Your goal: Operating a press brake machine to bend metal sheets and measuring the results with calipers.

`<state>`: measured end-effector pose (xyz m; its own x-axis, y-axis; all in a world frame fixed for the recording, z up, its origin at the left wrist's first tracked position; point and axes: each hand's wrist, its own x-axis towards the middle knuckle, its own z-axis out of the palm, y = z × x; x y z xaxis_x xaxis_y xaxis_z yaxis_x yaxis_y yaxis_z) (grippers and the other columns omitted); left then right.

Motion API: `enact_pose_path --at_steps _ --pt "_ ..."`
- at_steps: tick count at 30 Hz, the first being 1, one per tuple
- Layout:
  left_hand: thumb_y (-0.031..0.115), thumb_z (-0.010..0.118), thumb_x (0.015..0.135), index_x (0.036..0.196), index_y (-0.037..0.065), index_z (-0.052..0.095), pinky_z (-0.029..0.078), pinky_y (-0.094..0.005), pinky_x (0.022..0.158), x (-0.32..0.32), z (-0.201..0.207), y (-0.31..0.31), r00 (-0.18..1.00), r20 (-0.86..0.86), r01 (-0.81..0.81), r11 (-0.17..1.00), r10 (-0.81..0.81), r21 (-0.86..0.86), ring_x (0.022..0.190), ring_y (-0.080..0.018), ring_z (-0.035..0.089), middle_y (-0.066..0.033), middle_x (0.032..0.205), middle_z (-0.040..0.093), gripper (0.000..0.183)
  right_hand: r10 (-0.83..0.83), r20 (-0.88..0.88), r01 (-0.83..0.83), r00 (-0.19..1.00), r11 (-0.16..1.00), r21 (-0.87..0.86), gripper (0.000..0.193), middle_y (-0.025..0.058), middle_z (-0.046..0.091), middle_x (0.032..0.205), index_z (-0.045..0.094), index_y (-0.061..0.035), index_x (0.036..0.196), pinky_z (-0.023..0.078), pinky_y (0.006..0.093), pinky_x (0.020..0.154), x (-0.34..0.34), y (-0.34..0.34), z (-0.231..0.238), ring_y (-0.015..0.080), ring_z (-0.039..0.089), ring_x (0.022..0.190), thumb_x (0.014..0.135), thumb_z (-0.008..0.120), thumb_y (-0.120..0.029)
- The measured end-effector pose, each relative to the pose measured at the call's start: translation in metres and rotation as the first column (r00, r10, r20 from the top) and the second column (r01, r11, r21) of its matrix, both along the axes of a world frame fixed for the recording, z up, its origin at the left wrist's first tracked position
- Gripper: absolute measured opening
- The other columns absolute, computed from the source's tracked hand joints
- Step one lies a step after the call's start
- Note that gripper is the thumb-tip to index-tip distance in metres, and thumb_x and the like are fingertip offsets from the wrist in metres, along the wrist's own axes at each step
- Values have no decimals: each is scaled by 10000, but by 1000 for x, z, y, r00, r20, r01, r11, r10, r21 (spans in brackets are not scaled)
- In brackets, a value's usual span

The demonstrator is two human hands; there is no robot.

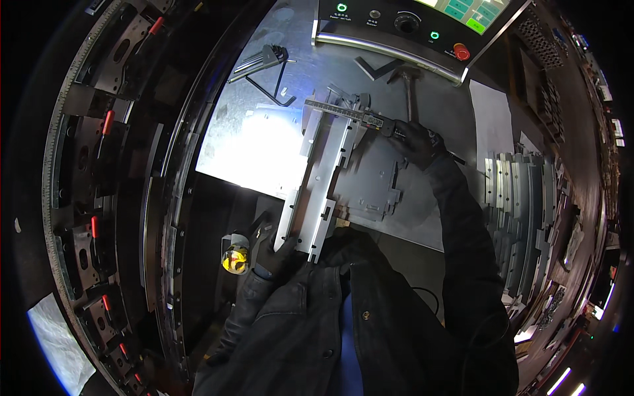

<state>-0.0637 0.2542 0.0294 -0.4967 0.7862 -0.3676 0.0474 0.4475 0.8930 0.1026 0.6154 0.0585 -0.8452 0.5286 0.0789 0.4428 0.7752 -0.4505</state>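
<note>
My left hand [272,254], in a dark glove, grips the near end of a long bent sheet-metal part [316,177] that rises away from me over the steel table [264,132]. My right hand [415,142], also gloved, holds a metal caliper [350,113] whose jaws span the far end of that part. A flat notched metal blank [373,181] lies on the table just right of the part, under my right forearm.
A set of hex keys [267,63] lies at the table's far left. A control panel [409,26] with green lights and a red stop button [461,51] stands behind. Stacked metal parts [522,191] sit at the right. A tool rack with red-handled clamps [99,178] curves along the left.
</note>
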Motion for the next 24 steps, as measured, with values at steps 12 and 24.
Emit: enact_pose_path --at_steps 12,24 --pt "152 589 762 1085 -15 480 432 -243 593 1 2 -6 998 44 34 999 -34 -9 645 -134 515 -75 785 573 380 2 34 -5 999 995 104 357 28 535 791 486 -165 1071 421 294 534 6 7 -10 199 547 619 753 551 -312" --pt "142 595 750 1038 -4 517 432 -248 608 4 12 1 997 80 -13 1000 13 5 647 -138 521 -74 780 583 332 -18 -23 19 1000 998 64 326 21 524 757 491 -159 1046 419 288 527 4 2 -8 191 537 593 751 560 -276"
